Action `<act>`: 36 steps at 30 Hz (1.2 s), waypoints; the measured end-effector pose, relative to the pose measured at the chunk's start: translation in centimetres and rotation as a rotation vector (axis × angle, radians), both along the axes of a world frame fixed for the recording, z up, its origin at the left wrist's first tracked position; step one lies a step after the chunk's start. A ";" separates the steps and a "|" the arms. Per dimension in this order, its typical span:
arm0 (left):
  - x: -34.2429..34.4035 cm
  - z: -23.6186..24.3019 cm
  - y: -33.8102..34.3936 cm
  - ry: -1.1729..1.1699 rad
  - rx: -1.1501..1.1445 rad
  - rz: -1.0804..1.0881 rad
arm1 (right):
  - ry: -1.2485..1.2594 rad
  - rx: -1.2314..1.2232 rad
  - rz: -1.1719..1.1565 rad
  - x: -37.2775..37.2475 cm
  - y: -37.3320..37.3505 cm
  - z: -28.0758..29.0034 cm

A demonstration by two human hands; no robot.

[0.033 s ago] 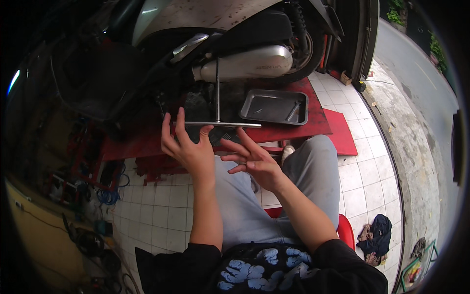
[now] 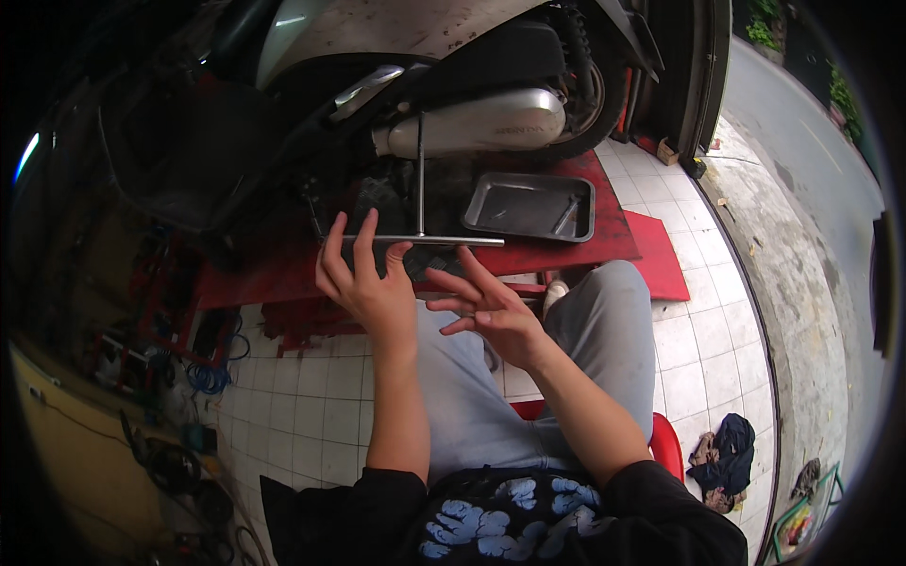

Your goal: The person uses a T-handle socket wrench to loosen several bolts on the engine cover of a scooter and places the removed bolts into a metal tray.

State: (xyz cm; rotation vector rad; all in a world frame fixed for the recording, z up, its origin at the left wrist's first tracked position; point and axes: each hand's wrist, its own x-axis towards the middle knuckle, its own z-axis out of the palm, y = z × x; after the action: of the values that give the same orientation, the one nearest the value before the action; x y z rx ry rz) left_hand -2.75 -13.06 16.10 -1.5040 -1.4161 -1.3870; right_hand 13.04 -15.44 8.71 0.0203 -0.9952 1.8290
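In the head view, the left hand [image 2: 366, 288] is wide, fingers spread and bent upward, with nothing gripped in it. Its fingers cover the left end of the crossbar of a T-handled metal wrench [image 2: 421, 189], so where that bar ends is hidden. The right hand [image 2: 489, 313] is also wide and holds nothing; its index fingertip sits at the underside of the bar near the right end, and touch or a thin gap cannot be told. The wrench's shaft runs up from the bar, over the red table [image 2: 613, 245], to the silver cover [image 2: 491, 127] of a motorbike [image 2: 377, 30]; what its far tip meets is too small to make out. The bike is cut off by the top edge, its front part lost in darkness and its wheel [image 2: 612, 85] largely covered by bodywork.

Right of the shaft, a metal tray [image 2: 514, 219] carries a slim item [image 2: 566, 215] too dim to identify. A shoe [image 2: 554, 295] is partly masked by the right leg [image 2: 609, 330]; the seated body covers most of a red stool [image 2: 667, 448].
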 end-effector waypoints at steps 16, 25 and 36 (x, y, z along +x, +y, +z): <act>-2.3 -1.2 1.3 -0.779 -0.433 -0.683 | -0.094 0.011 -0.048 0.3 0.5 -0.3; -2.9 -0.4 0.9 -1.200 -0.662 -0.996 | -0.197 0.022 -0.082 -0.1 0.6 -1.0; -2.2 -0.6 1.1 -1.315 -0.655 -1.184 | -0.223 0.043 -0.107 -0.1 0.7 -1.0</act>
State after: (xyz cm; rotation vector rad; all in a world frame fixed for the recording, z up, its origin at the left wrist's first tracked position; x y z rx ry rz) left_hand -4.91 -11.97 15.47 -2.0588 -1.8188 -3.3002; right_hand 12.90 -14.79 7.72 -0.2108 -1.1682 1.7370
